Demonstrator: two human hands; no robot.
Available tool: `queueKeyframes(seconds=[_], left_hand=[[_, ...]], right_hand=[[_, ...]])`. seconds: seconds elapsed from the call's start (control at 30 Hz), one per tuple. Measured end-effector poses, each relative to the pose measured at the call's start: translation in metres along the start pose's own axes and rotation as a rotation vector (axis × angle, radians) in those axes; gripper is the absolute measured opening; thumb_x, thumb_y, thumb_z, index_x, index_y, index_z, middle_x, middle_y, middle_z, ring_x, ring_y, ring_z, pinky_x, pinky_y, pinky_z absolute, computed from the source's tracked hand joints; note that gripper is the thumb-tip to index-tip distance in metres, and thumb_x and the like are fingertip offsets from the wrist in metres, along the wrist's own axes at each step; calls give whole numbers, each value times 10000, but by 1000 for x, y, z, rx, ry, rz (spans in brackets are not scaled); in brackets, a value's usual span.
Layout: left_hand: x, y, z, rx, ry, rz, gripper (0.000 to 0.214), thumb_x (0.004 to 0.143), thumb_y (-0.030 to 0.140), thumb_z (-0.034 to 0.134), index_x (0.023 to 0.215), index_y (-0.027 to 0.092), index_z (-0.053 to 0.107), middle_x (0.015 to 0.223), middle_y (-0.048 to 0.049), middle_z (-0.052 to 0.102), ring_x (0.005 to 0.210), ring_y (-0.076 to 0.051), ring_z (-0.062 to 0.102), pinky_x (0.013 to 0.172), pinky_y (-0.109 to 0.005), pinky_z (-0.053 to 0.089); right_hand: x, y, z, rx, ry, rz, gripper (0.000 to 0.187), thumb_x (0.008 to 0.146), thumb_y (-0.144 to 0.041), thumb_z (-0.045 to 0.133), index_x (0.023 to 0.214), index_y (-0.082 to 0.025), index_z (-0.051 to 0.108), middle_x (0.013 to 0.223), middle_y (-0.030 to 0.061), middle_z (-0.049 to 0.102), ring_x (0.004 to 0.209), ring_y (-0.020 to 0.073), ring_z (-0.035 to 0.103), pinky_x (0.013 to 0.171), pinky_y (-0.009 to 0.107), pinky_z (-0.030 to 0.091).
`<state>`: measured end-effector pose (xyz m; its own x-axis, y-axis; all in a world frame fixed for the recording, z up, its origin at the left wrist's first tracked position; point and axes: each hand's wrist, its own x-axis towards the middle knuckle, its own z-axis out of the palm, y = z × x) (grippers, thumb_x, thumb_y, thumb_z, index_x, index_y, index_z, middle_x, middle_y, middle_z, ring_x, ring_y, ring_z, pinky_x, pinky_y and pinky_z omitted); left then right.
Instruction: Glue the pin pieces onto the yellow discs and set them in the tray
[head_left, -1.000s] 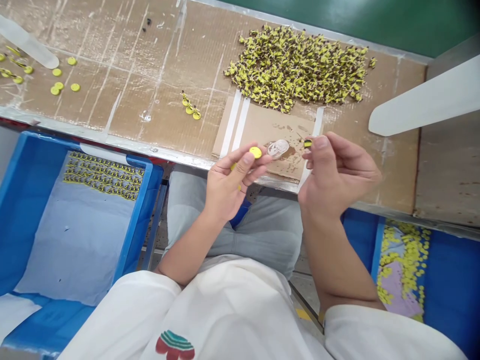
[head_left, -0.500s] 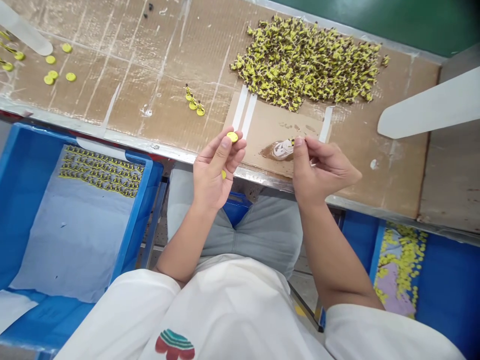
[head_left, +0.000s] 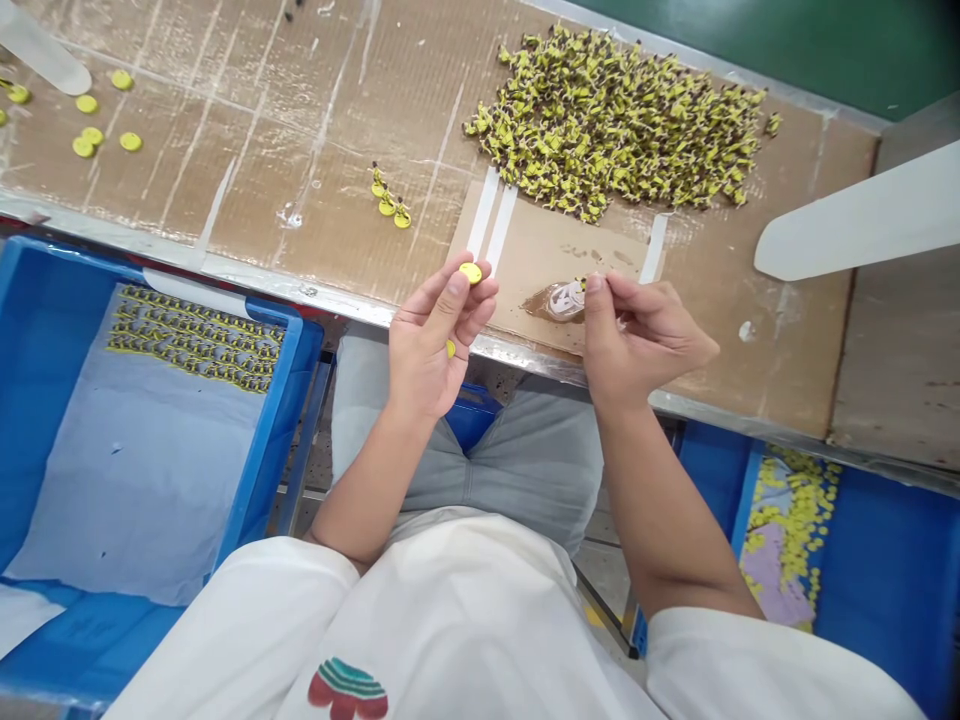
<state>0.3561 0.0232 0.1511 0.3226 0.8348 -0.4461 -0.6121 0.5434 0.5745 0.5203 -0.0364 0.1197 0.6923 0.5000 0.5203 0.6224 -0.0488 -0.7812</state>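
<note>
left hand point(head_left: 435, 340) pinches a yellow disc point(head_left: 470, 272) face-up beside the glue patch point(head_left: 562, 298); right hand point(head_left: 637, 335) pinches, seemingly, a small piece point(head_left: 581, 285) over it.

You've got a white short-sleeved top point(head_left: 465, 620) w/ a red-and-green logo point(head_left: 349, 688) at the chest, grey trousers point(head_left: 525, 470), bare forearms, no gloves.
</note>
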Motion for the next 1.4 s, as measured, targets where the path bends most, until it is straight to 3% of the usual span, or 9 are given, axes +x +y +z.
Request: queueKeyframes(seconds=[0.2, 0.4, 0.8, 1.4], left_hand=[[-1, 0, 0, -36, 31, -32, 312, 887, 250, 720, 1198, 269, 723, 1247, 1, 740, 1244, -187, 653, 1068, -241, 529], [-2, 2, 0, -4, 13, -21, 216, 883, 222, 719, 1094, 250, 759, 1230, 5, 746, 1252, -184, 650, 1075, -239, 526], [-4, 4, 0, -21, 1, -20, 261, 886, 224, 717, 1142, 263, 747, 1234, 7, 746, 1222, -175, 667, 1064, -230, 532], [-4, 1, 1, -30, 22, -40, 304, 879, 221, 725, 1180, 260, 734, 1239, 2, 744, 1235, -182, 656, 1090, -239, 507]], right_hand=[[0, -1, -1, 9, -5, 52, 307, 786, -541, 771, 869, -245, 770, 735, 8, 699, 749, 198, 683, 792, 414, 620], [1, 0, -1, -6, -25, 53, 298, 805, -546, 754, 870, -255, 768, 729, 19, 694, 748, 209, 685, 793, 429, 614], [0, 4, 2, 8, -8, -2, 252, 801, -496, 771, 872, -254, 776, 690, 1, 671, 676, 184, 646, 743, 401, 600], [-1, 1, 1, 47, -17, 40, 235, 781, -470, 795, 852, -247, 776, 681, 1, 671, 690, 188, 651, 770, 408, 591]])
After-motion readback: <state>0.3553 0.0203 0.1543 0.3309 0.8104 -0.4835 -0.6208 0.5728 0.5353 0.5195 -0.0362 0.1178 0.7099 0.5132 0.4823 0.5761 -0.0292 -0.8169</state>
